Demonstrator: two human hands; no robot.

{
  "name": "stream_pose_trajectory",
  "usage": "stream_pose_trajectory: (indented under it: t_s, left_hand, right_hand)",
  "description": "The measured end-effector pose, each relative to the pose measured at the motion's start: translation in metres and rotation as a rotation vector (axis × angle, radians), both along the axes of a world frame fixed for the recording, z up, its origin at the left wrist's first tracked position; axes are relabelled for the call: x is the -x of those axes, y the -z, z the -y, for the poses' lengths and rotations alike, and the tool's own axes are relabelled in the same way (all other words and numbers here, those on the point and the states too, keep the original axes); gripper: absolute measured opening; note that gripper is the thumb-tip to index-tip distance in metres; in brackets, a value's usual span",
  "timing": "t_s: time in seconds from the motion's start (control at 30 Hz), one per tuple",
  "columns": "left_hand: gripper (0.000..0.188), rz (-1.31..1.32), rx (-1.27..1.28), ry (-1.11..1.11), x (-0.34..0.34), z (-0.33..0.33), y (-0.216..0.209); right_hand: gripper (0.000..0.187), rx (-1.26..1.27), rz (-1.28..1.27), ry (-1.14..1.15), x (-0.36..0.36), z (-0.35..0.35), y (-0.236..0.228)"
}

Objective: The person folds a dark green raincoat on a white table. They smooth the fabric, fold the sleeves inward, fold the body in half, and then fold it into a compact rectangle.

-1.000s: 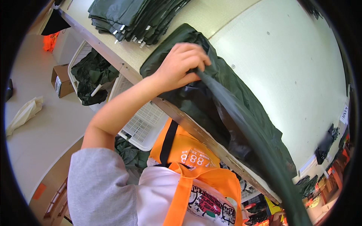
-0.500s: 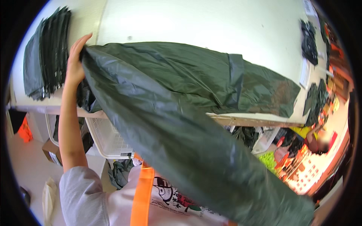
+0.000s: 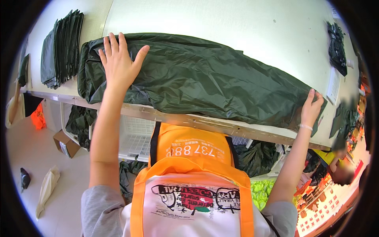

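A long folded piece of dark green, shiny waterproof cloth [image 3: 197, 79] lies across the front of the white table [image 3: 221, 19], its surface creased. My left hand [image 3: 120, 65] rests flat on the cloth's left part, fingers and thumb spread. At the right end, my right hand [image 3: 311, 108] has its fingers bent around the cloth's edge; its thumb is hidden. To the left of the cloth stands a stack of folded dark green pieces [image 3: 61, 49].
A dark bundle [image 3: 336, 49] lies at the table's far right. Below the front edge are white plastic baskets [image 3: 136, 130] with dark cloth and bright yellow-green packets [image 3: 262, 193]. A cardboard box [image 3: 66, 144] sits on the floor. Other people show at the left edge and far right.
The lifted flap of cloth now lies folded over on the table. My left hand moved right and spread flat on it; my right hand came up from the lower right to the cloth's right end.
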State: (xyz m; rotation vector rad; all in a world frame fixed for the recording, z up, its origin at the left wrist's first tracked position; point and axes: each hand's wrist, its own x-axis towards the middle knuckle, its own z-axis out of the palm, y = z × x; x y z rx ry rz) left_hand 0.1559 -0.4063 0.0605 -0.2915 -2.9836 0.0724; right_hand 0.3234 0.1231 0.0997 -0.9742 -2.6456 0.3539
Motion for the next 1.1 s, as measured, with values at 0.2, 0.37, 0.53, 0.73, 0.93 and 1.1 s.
stream_pose_trajectory:
  t_s: [0.2, 0.37, 0.53, 0.73, 0.93, 1.1]
  left_hand:
    - [0.092, -0.016, 0.033, -0.192, -0.006, 0.029, 0.08]
    - [0.092, -0.024, -0.015, -0.234, -0.009, 0.041, 0.124]
    - [0.091, 0.006, 0.019, -0.27, 0.012, 0.038, 0.122]
    - [0.079, 0.004, -0.209, 0.141, -0.034, -0.097, 0.054]
    - [0.081, 0.138, -0.109, 0.297, -0.106, -0.211, 0.038]
    - [0.089, 0.167, -0.097, 0.238, -0.104, -0.212, 0.069]
  right_hand:
    - [0.059, -0.266, 0.413, -0.545, -0.025, 0.085, 0.028]
    - [0.066, -0.204, 0.366, -0.451, -0.038, 0.078, 0.111]
    - [0.064, -0.137, 0.234, -0.48, -0.026, 0.062, 0.108]
    - [0.051, 0.23, -0.005, -0.463, -0.037, 0.021, 0.103]
    - [0.066, -0.102, -0.454, 0.549, -0.134, -0.084, 0.108]
    - [0.045, 0.916, -0.802, 0.86, -0.193, -0.156, 0.15]
